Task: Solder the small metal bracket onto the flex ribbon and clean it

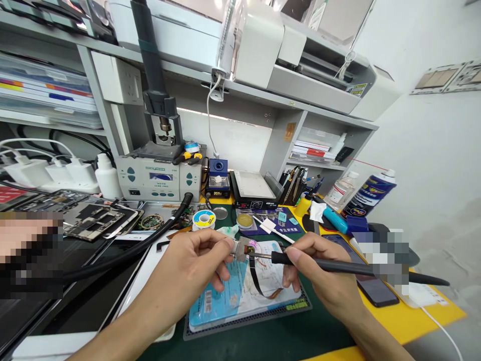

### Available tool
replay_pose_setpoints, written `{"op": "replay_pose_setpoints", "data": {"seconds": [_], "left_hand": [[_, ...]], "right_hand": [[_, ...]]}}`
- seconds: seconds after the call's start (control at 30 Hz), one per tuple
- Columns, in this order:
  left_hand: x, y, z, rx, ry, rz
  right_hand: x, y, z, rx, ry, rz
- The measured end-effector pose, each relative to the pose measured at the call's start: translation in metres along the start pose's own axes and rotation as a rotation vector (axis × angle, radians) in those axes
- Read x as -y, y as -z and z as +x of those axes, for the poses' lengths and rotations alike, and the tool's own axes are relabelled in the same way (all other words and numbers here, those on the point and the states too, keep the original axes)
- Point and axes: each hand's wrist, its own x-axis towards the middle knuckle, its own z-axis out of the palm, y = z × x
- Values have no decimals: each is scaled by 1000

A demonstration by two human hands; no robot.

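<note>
The left hand is gripping a small metal part between thumb and fingers, positioning it between both hands. The right hand is holding a black tool and pointing its metal tip leftward at the part; whether the tip is making contact cannot be told. A black strip is curving downward between the hands. A packet is lying beneath them. A spool is standing just beyond the left hand. A phone is lying right of the right hand on the desk.
</note>
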Motion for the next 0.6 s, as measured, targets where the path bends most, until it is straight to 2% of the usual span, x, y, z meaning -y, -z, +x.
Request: {"op": "replay_pose_setpoints", "data": {"seconds": [0.23,0.47,0.6], "left_hand": [[1,1,1,12,-13,34],[1,0,-1,18,-32,57],[1,0,-3,8,-78,108]], "right_hand": [[1,-1,1,-37,-8,22],[-2,3,3,-9,-30,65],[-6,6,4,-11,8,101]]}}
